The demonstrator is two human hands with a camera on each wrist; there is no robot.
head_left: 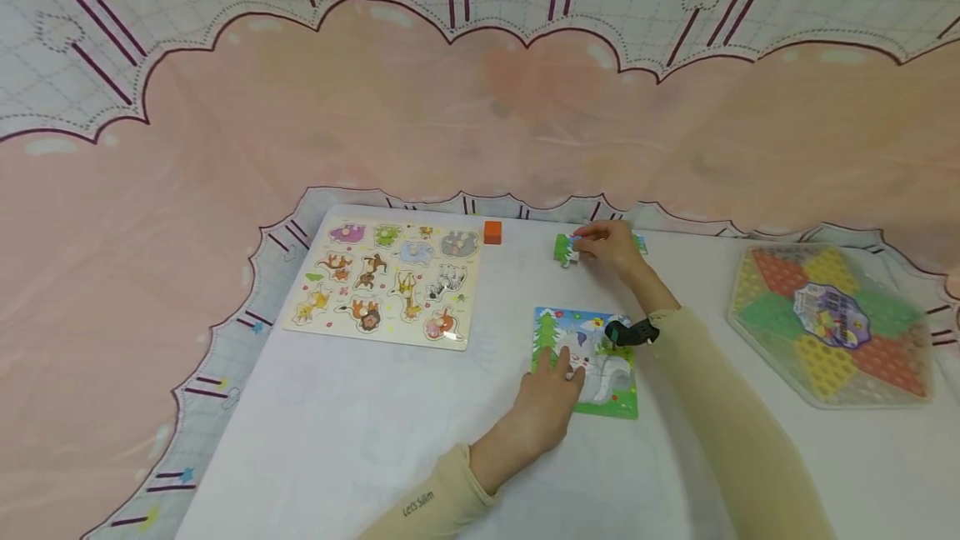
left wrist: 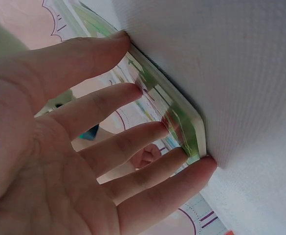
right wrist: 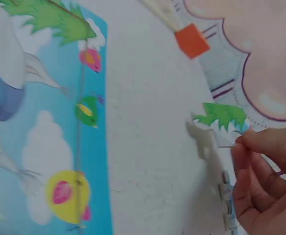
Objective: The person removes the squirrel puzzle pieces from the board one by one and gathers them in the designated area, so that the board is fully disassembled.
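My left hand [head_left: 543, 402] lies at the lower left of a jigsaw board [head_left: 617, 382] with a grey bushy-tailed animal and a green tree on it. In the left wrist view its fairly straight fingers [left wrist: 128, 137] touch the board's edge [left wrist: 200, 134]. Beyond the board, my right hand [head_left: 611, 252] pinches a jigsaw piece [right wrist: 223, 116] with a green tree print between thumb and forefinger. In the right wrist view the piece is raised at an angle. Partly hidden by the right hand, more jigsaw pieces [head_left: 640, 244] lie at the table's far side.
A wooden animal peg puzzle [head_left: 382, 282] lies on the left of the white table [head_left: 360, 432]. An orange block [head_left: 492, 232] stands near the far edge. A clear hexagonal box [head_left: 832, 323] with coloured sections is on the right. A patterned cloth [head_left: 450, 123] hangs behind.
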